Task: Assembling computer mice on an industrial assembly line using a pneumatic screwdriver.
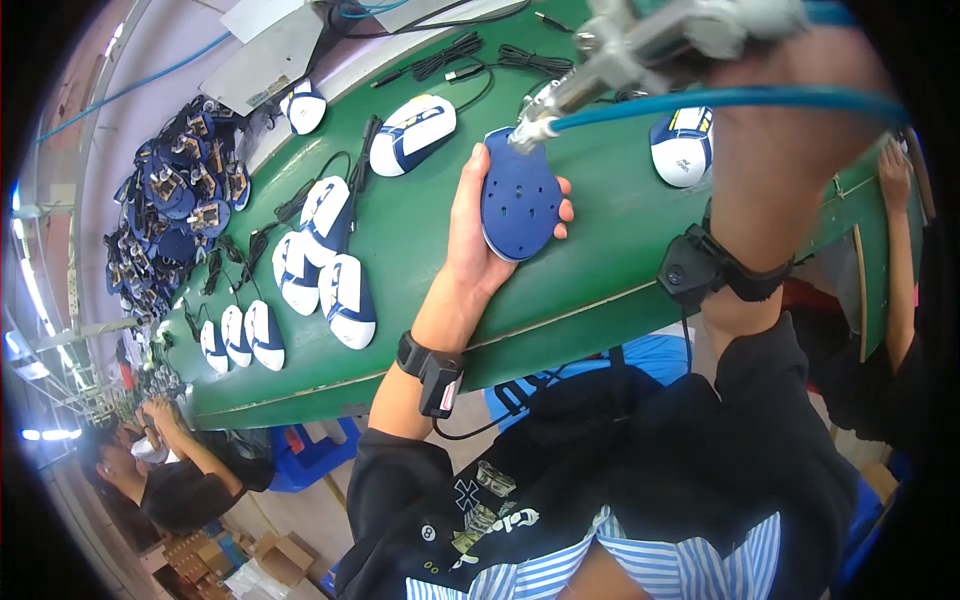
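My left hand [468,230] is closed around a computer mouse [522,205], its dark blue underside with several small holes turned up. Fingertips show past the mouse's right edge. The tip of a metal powered screwdriver [600,78] meets the far end of that underside; whether it touches a screw cannot be made out. My right hand [815,90], blurred at the upper right, is wrapped round the tool's rear part, its fingers mostly cut off by the frame. A blue hose [740,97] runs across in front of it. Beyond lies a white and blue mouse [412,135].
Several white and blue mice [325,220] with black cables lie on the green bench [440,290] at left. A heap of opened blue mouse parts [175,190] rises farther left. Another mouse [682,150] sits near my right forearm. Co-workers [190,470] are at both sides.
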The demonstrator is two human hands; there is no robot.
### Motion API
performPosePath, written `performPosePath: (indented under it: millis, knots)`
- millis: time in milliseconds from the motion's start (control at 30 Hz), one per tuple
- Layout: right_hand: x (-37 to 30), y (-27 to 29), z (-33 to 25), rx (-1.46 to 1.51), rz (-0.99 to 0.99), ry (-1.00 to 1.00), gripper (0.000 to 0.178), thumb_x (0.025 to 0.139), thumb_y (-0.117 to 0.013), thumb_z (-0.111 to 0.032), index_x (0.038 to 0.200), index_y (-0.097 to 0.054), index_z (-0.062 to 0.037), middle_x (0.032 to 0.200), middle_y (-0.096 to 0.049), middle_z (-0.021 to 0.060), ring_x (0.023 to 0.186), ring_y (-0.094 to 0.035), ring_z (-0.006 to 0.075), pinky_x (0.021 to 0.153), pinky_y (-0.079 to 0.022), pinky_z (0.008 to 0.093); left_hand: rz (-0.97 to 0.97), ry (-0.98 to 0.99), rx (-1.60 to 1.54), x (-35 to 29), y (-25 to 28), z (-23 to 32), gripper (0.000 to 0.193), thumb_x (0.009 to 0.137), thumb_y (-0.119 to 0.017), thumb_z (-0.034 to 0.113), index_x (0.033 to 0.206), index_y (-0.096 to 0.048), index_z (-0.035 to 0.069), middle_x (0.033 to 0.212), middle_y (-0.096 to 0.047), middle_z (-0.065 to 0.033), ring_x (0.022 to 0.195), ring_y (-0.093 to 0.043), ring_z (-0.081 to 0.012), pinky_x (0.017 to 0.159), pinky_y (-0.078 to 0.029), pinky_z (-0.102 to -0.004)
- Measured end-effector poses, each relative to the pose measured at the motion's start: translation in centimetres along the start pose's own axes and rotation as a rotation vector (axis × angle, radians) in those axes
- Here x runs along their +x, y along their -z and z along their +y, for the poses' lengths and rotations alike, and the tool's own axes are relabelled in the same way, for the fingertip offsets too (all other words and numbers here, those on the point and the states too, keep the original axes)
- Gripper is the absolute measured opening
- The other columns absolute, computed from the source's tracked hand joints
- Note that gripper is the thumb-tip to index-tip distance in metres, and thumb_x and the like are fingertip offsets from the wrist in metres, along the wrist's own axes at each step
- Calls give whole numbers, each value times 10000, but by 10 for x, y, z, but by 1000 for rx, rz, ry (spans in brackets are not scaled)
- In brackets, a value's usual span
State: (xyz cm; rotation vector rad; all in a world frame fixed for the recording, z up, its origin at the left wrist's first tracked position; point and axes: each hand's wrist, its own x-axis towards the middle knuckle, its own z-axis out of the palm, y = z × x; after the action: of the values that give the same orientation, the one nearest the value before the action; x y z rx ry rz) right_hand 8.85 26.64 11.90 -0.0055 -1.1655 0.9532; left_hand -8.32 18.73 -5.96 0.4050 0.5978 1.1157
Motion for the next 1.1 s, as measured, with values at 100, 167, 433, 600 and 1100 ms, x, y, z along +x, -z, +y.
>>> performPosePath:
  millis: [100, 167, 433, 600, 1100]
  knots:
    - [-4, 2, 28, 22, -67, 48, 240, 1032, -513, -201, 1059, -589, 25, 667, -504, -6, 515, -438, 48, 451, -368, 213, 31, 0, 5, -4, 3, 4, 578, 1025, -332, 595, 1388, -439, 158, 1065, -627, -237, 851, -638, -343, 654, -553, -412]
    - [-6, 3, 38, 34, -120, 82, 239, 1031, -515, -200, 1051, -590, 26, 665, -505, -7, 516, -437, 47, 451, -368, 212, 29, 8, -1, -2, 1, 3, 573, 1026, -329, 595, 1406, -422, 177, 1061, -626, -239, 845, -638, -344, 649, -553, -411]
    - [-11, 4, 56, 184, -263, 157, 237, 1027, -523, -196, 1023, -596, 30, 660, -505, -9, 517, -434, 44, 451, -364, 210, 21, 2, -26, 0, 0, 1, 567, 1029, -325, 585, 1406, -417, 172, 1061, -621, -248, 844, -635, -350, 651, -550, -417]
    - [-12, 3, 31, 276, -284, -245, 190, 986, -574, -154, 959, -607, 31, 704, -547, 16, 577, -493, 91, 509, -389, 223, 3, 12, -35, -4, -3, 2, 557, 1029, -332, 574, 1405, -417, 172, 1068, -620, -252, 845, -635, -349, 654, -551, -418]
    - [-25, -26, -16, 192, -34, -305, 188, 941, -651, -187, 926, -608, -5, 750, -564, 35, 651, -547, 138, 575, -423, 247, 100, -80, -89, -7, 15, 5, 571, 1022, -358, 604, 1322, -509, 143, 1148, -630, -186, 872, -675, -336, 727, -586, -440]
